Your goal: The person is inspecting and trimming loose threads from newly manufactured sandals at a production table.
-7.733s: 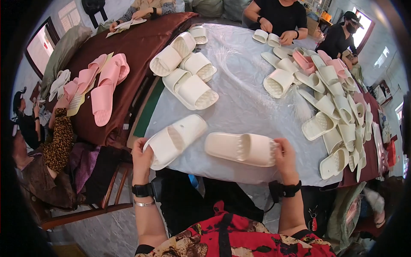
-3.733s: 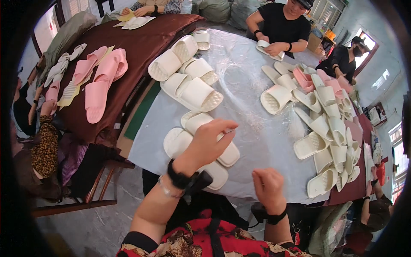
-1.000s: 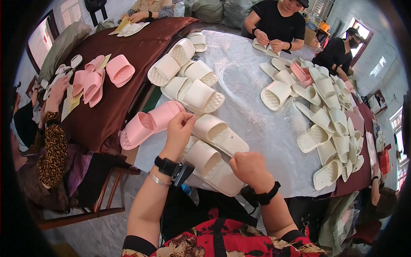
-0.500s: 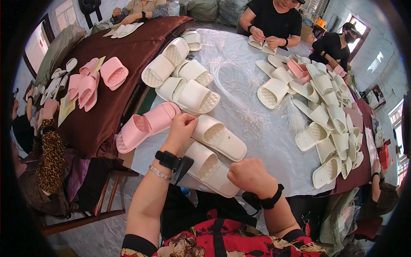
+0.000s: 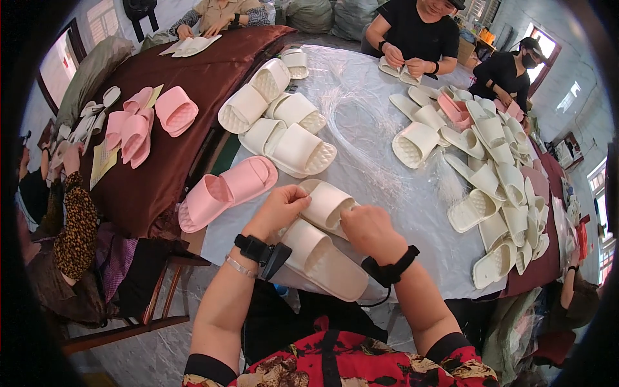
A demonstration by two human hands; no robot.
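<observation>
Two white slide slippers lie side by side in front of me. The farther slipper (image 5: 326, 200) sits between my hands and partly behind them. My left hand (image 5: 281, 208) is closed in a pinch at the left edge of its strap. Closed too, my right hand (image 5: 374, 231) covers its other end by the strap's right edge. Whatever thin thing the fingers may hold is too small to make out. Nearer to me is the other white slipper (image 5: 335, 271), untouched. A pair of pink slippers (image 5: 209, 195) lies left of my left hand.
White slippers (image 5: 300, 149) are lined up beyond the pink pair. Loose clear threads (image 5: 358, 145) spread over the plastic-covered table (image 5: 412, 200). A large slipper pile (image 5: 490, 173) fills the right side. Across from me, a person (image 5: 422, 32) handles white slippers; brown cloth (image 5: 187, 71) covers the left table.
My right hand has moved up and left from the near slipper's toe area to the farther slipper's strap. My left hand has shifted slightly right and down.
</observation>
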